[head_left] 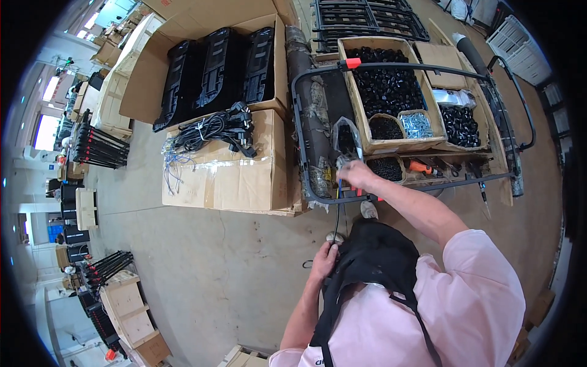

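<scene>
My left hand (324,260) is closed around a black cable (337,223), low in front of my black apron (376,257). The cable runs up toward my right hand (356,175), where a short blue wire (340,185) shows at its end. My right hand is beside the mouth of a clear plastic bag (347,139) of small black parts. Its fingers are drawn together and slightly blurred; what they pinch is hidden. A black bent-tube frame (298,122) with red clips lies across the bench, its near bar passing just under my right hand.
Wooden boxes (400,145) hold black plastic pieces and silver screws. An orange-handled tool (422,167) lies near the bench's front. To the left, a carton (220,183) bears coiled black cables (211,133), behind it an open carton (142,92) with large black mouldings.
</scene>
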`<move>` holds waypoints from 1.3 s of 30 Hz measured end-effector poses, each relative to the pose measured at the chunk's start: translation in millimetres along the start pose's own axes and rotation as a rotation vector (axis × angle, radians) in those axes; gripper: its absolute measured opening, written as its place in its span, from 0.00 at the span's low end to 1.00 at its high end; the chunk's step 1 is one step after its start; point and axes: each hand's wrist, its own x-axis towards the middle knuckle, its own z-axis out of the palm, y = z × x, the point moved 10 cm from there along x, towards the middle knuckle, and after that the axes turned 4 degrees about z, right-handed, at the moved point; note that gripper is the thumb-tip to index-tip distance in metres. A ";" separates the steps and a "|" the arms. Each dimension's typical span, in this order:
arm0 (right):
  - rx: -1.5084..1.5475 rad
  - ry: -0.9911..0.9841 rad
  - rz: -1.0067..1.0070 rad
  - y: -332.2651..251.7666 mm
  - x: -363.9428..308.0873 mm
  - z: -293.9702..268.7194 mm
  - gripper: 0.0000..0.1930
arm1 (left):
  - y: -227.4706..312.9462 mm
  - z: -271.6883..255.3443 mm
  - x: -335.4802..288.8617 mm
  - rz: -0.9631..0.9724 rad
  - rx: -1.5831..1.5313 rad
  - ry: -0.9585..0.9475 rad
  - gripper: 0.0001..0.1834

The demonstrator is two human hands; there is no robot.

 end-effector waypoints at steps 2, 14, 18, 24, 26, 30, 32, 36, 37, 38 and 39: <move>0.148 0.104 -0.026 1.6 10.6 -12.8 0.18 | -1.3 -0.2 5.8 -0.117 0.283 -0.074 0.18; 0.561 0.149 -0.060 -57.5 60.9 -47.7 0.17 | 80.2 22.9 83.3 0.037 0.015 0.253 0.14; -0.273 0.043 -0.083 -47.2 47.2 -39.8 0.28 | 77.6 27.3 87.8 0.009 -0.249 0.362 0.14; -0.132 -0.053 -0.122 -38.9 42.6 1.2 0.26 | 85.2 45.9 89.0 -0.017 -0.381 0.393 0.14; -0.223 0.000 -0.223 -56.2 45.4 9.9 0.24 | 75.0 43.7 88.9 -0.015 -0.423 0.425 0.14; -0.263 0.005 -0.260 -70.9 43.1 20.9 0.21 | 69.8 36.1 88.4 0.050 -0.426 0.470 0.12; -0.253 -0.022 -0.240 -70.1 44.3 20.1 0.21 | 75.3 36.9 86.3 0.032 -0.411 0.498 0.12; -0.269 -0.015 -0.250 -67.0 53.8 14.9 0.22 | 85.5 40.8 87.8 0.020 -0.376 0.517 0.12; -0.304 -0.044 -0.253 -67.8 57.2 16.0 0.23 | 85.1 40.8 87.8 0.015 -0.381 0.523 0.12; -0.309 -0.045 -0.251 -67.0 59.9 12.2 0.23 | 84.9 41.4 88.4 0.014 -0.387 0.523 0.12; -0.323 -0.109 -0.300 -69.1 60.6 13.7 0.23 | 83.8 40.1 88.0 0.005 -0.373 0.544 0.11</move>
